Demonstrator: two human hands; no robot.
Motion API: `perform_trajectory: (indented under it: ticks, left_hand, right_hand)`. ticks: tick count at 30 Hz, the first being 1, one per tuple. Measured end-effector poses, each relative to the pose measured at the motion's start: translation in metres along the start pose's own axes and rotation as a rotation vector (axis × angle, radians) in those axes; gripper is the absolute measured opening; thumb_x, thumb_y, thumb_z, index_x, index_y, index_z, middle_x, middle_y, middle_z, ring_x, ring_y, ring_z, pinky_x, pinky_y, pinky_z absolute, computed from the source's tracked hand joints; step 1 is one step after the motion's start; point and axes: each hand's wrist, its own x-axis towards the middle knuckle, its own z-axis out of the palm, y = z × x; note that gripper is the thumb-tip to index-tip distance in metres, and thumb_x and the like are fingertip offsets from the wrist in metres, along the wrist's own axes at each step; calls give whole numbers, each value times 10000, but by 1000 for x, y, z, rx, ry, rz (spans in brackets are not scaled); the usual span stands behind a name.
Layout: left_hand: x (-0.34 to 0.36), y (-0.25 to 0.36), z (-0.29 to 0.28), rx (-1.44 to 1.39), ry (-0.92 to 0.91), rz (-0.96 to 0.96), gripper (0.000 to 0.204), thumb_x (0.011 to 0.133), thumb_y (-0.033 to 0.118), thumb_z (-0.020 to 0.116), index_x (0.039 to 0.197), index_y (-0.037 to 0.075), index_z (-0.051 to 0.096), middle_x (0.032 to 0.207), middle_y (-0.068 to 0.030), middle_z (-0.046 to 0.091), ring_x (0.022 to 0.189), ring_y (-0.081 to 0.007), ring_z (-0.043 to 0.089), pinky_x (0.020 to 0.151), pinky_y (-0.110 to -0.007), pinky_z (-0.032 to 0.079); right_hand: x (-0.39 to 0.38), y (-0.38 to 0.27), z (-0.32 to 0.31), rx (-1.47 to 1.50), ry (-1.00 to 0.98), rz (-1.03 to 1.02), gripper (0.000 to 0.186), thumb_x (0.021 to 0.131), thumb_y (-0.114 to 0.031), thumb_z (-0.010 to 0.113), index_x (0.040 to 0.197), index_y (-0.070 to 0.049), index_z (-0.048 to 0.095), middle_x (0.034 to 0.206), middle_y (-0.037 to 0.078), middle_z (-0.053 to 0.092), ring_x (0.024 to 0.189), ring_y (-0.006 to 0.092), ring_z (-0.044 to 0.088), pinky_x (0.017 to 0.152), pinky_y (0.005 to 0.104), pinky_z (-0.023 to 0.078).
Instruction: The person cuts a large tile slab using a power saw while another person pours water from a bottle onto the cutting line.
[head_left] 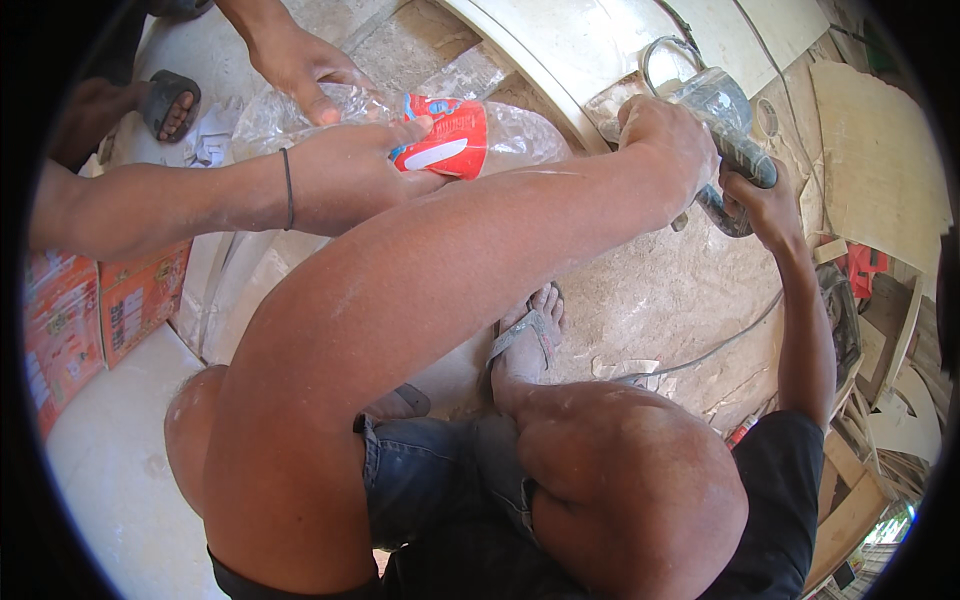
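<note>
A dusty blue-grey power tool (715, 98) with a dark handle (748, 158) is held between my two hands; its exact kind I cannot tell. My left hand (668, 150) reaches across from the lower left and closes over the tool's near side. On the other side, the fingers of my right hand (768, 205) wrap round the dark grip. Left of the tool, a co-worker holds a clear, crumpled plastic bottle (530, 135) with a red label (460, 138). One co-worker's hand (365, 170) grasps it by the label, while the other (305, 75) touches its left part.
Pale curved sheets (560, 45) lie at the top, beside another sheet (875, 150) at the right. A cable (730, 340) crosses the dusty floor near my sandalled foot (525, 345). Orange-red boxes (140, 300) stand at the left, and wood offcuts (850, 500) pile up at the lower right.
</note>
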Motion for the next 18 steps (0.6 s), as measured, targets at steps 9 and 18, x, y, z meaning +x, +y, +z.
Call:
perform_trajectory:
  ticks: [9,18]
  left_hand:
    - [2,3,5,-37,25,2,411,888,202,742,1230,-9,658,1149,-135,743,1095,-249,728,855,-364,581]
    - [2,12,18,13,56,34,457,934,189,694,1322,-32,593,1197,-151,692,1066,-254,711,834,-409,570]
  right_hand:
    - [-5,-2,4,51,45,-14,133,848,-122,647,762,-22,627,624,11,567,562,96,515,545,288,404]
    - [-14,5,2,32,63,11,130,833,-109,656,896,4,668,696,29,611,593,115,557,567,294,440]
